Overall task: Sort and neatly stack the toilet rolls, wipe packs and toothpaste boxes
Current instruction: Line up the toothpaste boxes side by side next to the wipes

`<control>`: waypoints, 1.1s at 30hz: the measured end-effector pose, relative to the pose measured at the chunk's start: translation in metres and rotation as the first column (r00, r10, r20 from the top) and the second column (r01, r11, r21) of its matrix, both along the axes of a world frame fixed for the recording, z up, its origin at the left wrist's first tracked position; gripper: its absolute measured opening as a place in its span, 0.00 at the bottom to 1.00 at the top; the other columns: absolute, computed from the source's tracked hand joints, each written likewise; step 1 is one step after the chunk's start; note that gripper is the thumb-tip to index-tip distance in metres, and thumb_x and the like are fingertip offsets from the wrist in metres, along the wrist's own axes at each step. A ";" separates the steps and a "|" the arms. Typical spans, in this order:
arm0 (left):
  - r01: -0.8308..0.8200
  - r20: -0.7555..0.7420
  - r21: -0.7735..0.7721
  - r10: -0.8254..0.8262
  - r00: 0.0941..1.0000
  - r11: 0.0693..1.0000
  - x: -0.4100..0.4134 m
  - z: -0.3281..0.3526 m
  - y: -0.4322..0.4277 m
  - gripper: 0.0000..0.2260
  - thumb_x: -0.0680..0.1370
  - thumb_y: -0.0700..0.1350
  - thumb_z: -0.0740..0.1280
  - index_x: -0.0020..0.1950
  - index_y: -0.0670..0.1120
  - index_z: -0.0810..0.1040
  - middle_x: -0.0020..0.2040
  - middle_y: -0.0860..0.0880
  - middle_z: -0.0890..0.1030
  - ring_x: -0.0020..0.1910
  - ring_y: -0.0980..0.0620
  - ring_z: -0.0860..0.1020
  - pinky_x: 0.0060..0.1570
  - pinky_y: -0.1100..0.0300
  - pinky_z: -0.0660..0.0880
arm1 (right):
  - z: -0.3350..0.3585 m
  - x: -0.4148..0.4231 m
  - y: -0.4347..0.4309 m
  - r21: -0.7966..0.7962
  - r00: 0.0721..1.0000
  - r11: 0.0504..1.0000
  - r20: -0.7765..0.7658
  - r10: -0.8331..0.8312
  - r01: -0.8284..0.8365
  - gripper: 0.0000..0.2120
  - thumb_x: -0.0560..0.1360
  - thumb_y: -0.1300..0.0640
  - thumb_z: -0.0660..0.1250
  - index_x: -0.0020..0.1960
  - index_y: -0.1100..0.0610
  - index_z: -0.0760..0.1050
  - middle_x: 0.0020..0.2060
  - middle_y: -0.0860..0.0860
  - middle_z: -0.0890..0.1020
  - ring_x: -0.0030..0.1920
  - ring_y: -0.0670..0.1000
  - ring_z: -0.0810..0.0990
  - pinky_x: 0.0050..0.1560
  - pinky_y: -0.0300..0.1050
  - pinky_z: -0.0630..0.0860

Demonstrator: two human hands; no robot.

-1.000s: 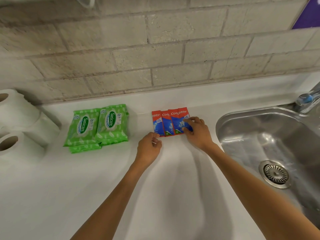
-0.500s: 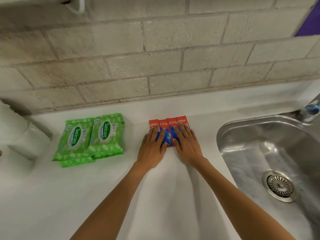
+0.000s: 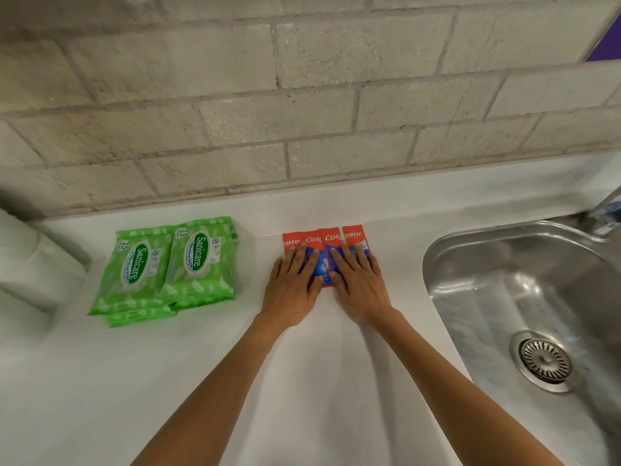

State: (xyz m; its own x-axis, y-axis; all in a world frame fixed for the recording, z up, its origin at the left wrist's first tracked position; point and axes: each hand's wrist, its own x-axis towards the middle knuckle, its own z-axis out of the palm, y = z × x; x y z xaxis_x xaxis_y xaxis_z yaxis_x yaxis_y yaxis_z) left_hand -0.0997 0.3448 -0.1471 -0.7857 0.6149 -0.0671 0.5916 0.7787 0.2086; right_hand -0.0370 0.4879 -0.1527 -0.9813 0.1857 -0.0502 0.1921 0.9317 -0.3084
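Several red and blue toothpaste boxes (image 3: 324, 238) lie side by side on the white counter (image 3: 201, 381), near the back wall. My left hand (image 3: 294, 284) lies flat on the left boxes, fingers spread. My right hand (image 3: 358, 284) lies flat on the right boxes in the same way. Neither hand grips anything. Green wipe packs (image 3: 168, 267) sit in two side-by-side stacks to the left. White toilet rolls (image 3: 30, 264) stand at the far left edge, partly cut off.
A steel sink (image 3: 524, 297) with a drain (image 3: 546, 359) is sunk into the counter at the right, with a tap (image 3: 608, 210) at its back. A stone-block wall (image 3: 302, 112) runs behind the counter.
Both hands went from touching the boxes' near ends with fingertips to lying flat on top of them. The view shifted right, so the toilet rolls slid toward the left edge.
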 end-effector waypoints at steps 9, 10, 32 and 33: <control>-0.003 -0.014 -0.007 0.003 1.000 1.000 -0.004 -0.001 -0.002 0.26 0.82 0.56 0.48 0.78 0.50 0.46 0.79 0.49 0.48 0.78 0.50 0.45 0.76 0.53 0.44 | 0.001 -0.004 0.001 0.006 1.000 1.000 0.009 0.003 -0.003 0.27 0.81 0.45 0.43 0.77 0.52 0.45 0.78 0.50 0.48 0.78 0.51 0.43 0.75 0.47 0.38; -0.003 -0.013 -0.006 0.003 1.000 1.000 -0.004 -0.001 -0.001 0.26 0.82 0.56 0.48 0.78 0.50 0.46 0.79 0.49 0.48 0.78 0.50 0.46 0.76 0.53 0.45 | 0.001 -0.004 0.001 0.005 1.000 1.000 0.007 0.003 -0.003 0.28 0.79 0.44 0.41 0.77 0.52 0.46 0.78 0.50 0.49 0.78 0.51 0.43 0.75 0.47 0.39; -0.076 -0.028 0.091 0.079 0.996 0.993 0.004 0.002 -0.005 0.26 0.80 0.54 0.44 0.78 0.46 0.47 0.79 0.48 0.49 0.78 0.51 0.47 0.76 0.53 0.45 | 0.001 -0.001 0.002 -0.098 0.998 0.995 -0.061 0.005 -0.011 0.26 0.82 0.47 0.48 0.77 0.51 0.47 0.78 0.48 0.49 0.78 0.49 0.42 0.75 0.44 0.37; -0.078 -0.022 0.086 0.080 0.997 0.993 0.004 0.002 -0.006 0.26 0.81 0.52 0.46 0.78 0.46 0.47 0.79 0.48 0.50 0.78 0.51 0.48 0.76 0.53 0.45 | 0.000 -0.002 0.002 -0.085 0.998 0.996 -0.061 0.014 -0.019 0.26 0.81 0.45 0.46 0.77 0.50 0.48 0.78 0.49 0.49 0.78 0.49 0.42 0.75 0.45 0.38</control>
State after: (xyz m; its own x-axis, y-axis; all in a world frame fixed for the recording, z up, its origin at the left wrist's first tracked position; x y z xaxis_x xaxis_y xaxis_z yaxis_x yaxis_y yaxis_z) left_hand -0.0955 0.3390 -0.1451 -0.8329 0.5535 0.0033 0.5348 0.8032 0.2623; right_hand -0.0385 0.4904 -0.1525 -0.9860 0.1668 -0.0057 0.1553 0.9045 -0.3972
